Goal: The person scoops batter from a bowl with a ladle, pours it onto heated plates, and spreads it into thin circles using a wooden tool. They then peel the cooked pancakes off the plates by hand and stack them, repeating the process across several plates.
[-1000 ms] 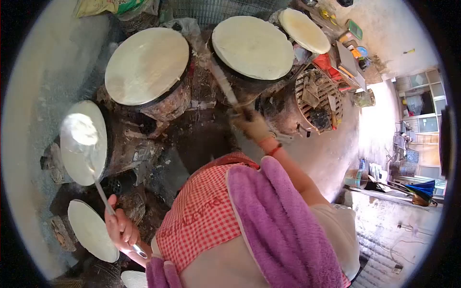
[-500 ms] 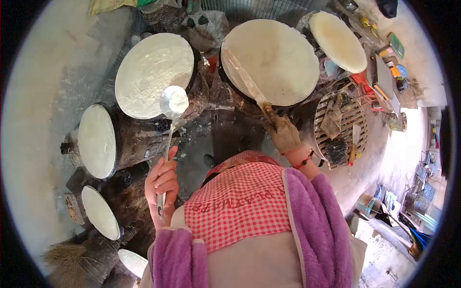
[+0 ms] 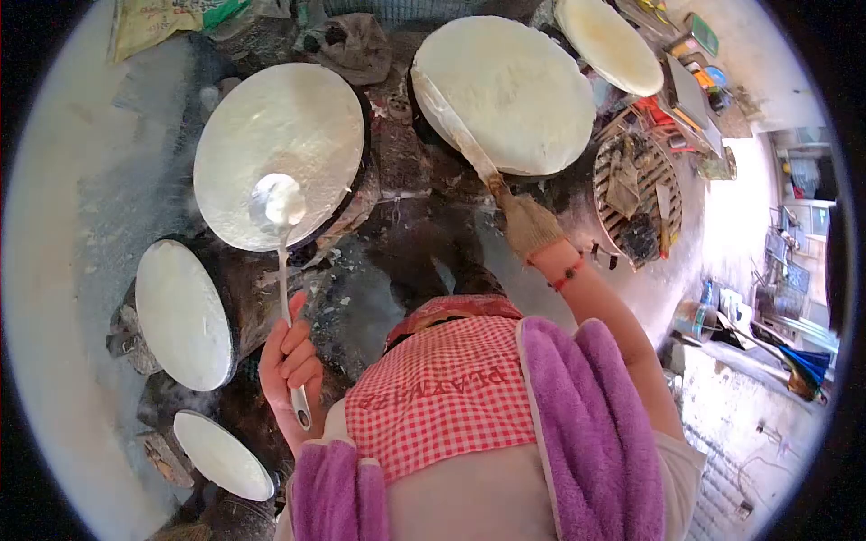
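My left hand [image 3: 293,359] is wrapped round the handle of a metal ladle [image 3: 278,202], whose bowl holds white batter over the front part of the round pan [image 3: 280,135] at the upper left. That pan is covered in a pale layer. In a worn glove, my right hand [image 3: 530,224] grips a long flat spatula [image 3: 460,133]. Its blade lies along the left edge of the white sheet on the central pan [image 3: 510,90]. The fingertips inside the glove are hard to make out.
More white-coated pans stand at the left [image 3: 185,316], lower left [image 3: 224,455] and upper right [image 3: 612,45]. A round slatted rack [image 3: 672,194] with cloths is right of my gloved hand. Bags lie at the top left.
The view has shifted. The ladle has moved left, farther over the upper-left pan. The spatula stays at the central sheet's left edge, and that sheet now looks whiter.
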The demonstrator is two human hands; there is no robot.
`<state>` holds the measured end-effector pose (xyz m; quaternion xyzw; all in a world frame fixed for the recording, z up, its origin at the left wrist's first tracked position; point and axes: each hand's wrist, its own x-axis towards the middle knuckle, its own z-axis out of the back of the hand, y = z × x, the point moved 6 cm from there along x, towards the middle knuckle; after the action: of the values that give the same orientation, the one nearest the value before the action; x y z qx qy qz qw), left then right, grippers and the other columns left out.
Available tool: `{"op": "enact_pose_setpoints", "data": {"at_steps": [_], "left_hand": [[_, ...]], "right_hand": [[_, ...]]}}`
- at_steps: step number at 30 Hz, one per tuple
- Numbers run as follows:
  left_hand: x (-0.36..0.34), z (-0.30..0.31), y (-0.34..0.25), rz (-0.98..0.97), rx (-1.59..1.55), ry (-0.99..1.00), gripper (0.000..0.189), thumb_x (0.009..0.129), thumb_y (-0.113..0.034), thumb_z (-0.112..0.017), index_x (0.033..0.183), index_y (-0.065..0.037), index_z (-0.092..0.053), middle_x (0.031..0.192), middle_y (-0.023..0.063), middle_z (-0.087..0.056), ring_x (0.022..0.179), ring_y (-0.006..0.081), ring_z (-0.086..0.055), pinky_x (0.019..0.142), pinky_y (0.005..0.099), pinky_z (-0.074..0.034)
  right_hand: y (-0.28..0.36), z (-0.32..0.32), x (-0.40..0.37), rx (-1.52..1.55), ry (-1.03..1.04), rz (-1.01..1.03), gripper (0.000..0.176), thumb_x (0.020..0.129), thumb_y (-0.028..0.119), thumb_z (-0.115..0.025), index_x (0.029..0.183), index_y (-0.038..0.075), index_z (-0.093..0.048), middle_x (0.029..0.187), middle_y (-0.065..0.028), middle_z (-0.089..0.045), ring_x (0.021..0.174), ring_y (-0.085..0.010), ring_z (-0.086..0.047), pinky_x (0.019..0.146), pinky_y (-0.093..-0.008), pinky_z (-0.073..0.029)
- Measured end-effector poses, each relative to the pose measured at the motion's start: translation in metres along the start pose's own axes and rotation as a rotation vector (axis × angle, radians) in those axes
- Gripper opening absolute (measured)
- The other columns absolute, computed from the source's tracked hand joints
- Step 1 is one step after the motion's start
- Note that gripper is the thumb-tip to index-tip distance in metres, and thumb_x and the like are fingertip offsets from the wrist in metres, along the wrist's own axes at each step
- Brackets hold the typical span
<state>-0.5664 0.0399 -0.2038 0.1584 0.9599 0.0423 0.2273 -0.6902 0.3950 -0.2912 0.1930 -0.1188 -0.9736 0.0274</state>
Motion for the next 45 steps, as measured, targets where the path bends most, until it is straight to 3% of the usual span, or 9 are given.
{"op": "enact_pose_setpoints", "data": {"at_steps": [21, 28, 30, 31, 33, 36, 41, 43, 45], "left_hand": [[0.008, -0.012, 0.013, -0.040, 0.181, 0.033, 0.043, 0.103, -0.017, -0.029, 0.140, 0.006, -0.026, 0.073, 0.0024, -0.038, 0.044, 0.0064, -0.034, 0.035, 0.0228, -0.033], [0.037, -0.025, 0.072, -0.122, 0.176, 0.123, 0.043, 0.104, -0.016, -0.024, 0.141, 0.005, -0.022, 0.073, 0.0028, -0.036, 0.047, 0.0109, -0.035, 0.040, 0.0256, -0.036], [0.054, -0.028, 0.088, -0.133, 0.135, 0.116, 0.043, 0.104, -0.017, -0.024, 0.141, 0.006, -0.023, 0.071, 0.0025, -0.035, 0.047, 0.0106, -0.036, 0.040, 0.0258, -0.036], [0.062, -0.037, 0.100, -0.148, 0.141, 0.112, 0.043, 0.104, -0.017, -0.024, 0.141, 0.006, -0.023, 0.071, 0.0025, -0.035, 0.047, 0.0106, -0.036, 0.040, 0.0258, -0.036], [0.072, -0.052, 0.119, -0.263, 0.331, -0.038, 0.043, 0.102, -0.012, -0.030, 0.140, 0.007, -0.023, 0.069, 0.0019, -0.035, 0.041, 0.0069, -0.031, 0.031, 0.0213, -0.028], [0.058, -0.085, 0.145, -0.321, 0.740, 0.001, 0.046, 0.101, -0.010, -0.033, 0.141, 0.007, -0.019, 0.069, 0.0035, -0.038, 0.039, 0.0055, -0.032, 0.028, 0.0207, -0.027], [0.041, -0.102, 0.159, -0.187, 0.599, 0.389, 0.052, 0.102, -0.014, -0.030, 0.146, 0.002, -0.006, 0.074, 0.0066, -0.040, 0.040, 0.0079, -0.035, 0.032, 0.0221, -0.033], [0.050, -0.101, 0.161, -0.345, 0.224, 0.145, 0.051, 0.104, -0.019, -0.025, 0.146, 0.001, -0.005, 0.075, 0.0059, -0.036, 0.043, 0.0099, -0.036, 0.035, 0.0253, -0.036], [0.064, -0.101, 0.171, -0.250, -0.014, 0.053, 0.052, 0.104, -0.024, -0.024, 0.147, 0.001, -0.008, 0.072, 0.0038, -0.036, 0.048, 0.0113, -0.035, 0.044, 0.0291, -0.036]], "right_hand": [[-0.017, 0.008, -0.025, 0.074, 0.037, -0.042, 0.033, 0.089, 0.016, -0.045, 0.116, 0.000, -0.055, 0.107, -0.0256, -0.062, 0.101, -0.0390, -0.060, 0.088, -0.0459, -0.048], [-0.166, 0.058, -0.027, 0.769, -0.023, 0.013, 0.050, 0.082, 0.025, -0.066, 0.129, 0.011, -0.053, 0.118, -0.0126, -0.063, 0.105, -0.0245, -0.061, 0.095, -0.0335, -0.045], [-0.233, 0.088, -0.005, 1.002, -0.513, -0.079, 0.054, 0.078, 0.022, -0.073, 0.124, 0.001, -0.055, 0.113, -0.0126, -0.064, 0.102, -0.0213, -0.061, 0.090, -0.0327, -0.047], [-0.244, 0.102, 0.004, 1.414, -0.467, -0.185, 0.049, 0.078, 0.021, -0.074, 0.119, -0.001, -0.058, 0.108, -0.0134, -0.065, 0.094, -0.0206, -0.063, 0.081, -0.0316, -0.050], [-0.254, 0.133, 0.043, 1.538, -0.425, -0.088, 0.043, 0.079, 0.020, -0.074, 0.115, 0.001, -0.060, 0.095, -0.0085, -0.067, 0.081, -0.0170, -0.063, 0.065, -0.0279, -0.051], [-0.323, 0.118, 0.142, 1.076, -0.281, -0.159, 0.036, 0.083, 0.011, -0.067, 0.117, 0.004, -0.059, 0.088, -0.0055, -0.068, 0.069, -0.0126, -0.063, 0.053, -0.0235, -0.049], [-0.323, 0.129, 0.243, 1.183, -0.252, -0.168, 0.031, 0.085, 0.007, -0.062, 0.115, 0.009, -0.060, 0.085, -0.0054, -0.067, 0.064, -0.0152, -0.062, 0.050, -0.0294, -0.049], [-0.317, 0.126, 0.281, 1.278, -0.268, -0.034, 0.032, 0.084, 0.006, -0.063, 0.115, 0.009, -0.060, 0.087, -0.0059, -0.067, 0.060, -0.0152, -0.059, 0.049, -0.0297, -0.047], [-0.278, 0.157, 0.272, 0.937, -0.295, -0.090, 0.048, 0.071, 0.014, -0.078, 0.116, 0.006, -0.062, 0.094, -0.0053, -0.065, 0.077, -0.0163, -0.059, 0.068, -0.0328, -0.049]]}}
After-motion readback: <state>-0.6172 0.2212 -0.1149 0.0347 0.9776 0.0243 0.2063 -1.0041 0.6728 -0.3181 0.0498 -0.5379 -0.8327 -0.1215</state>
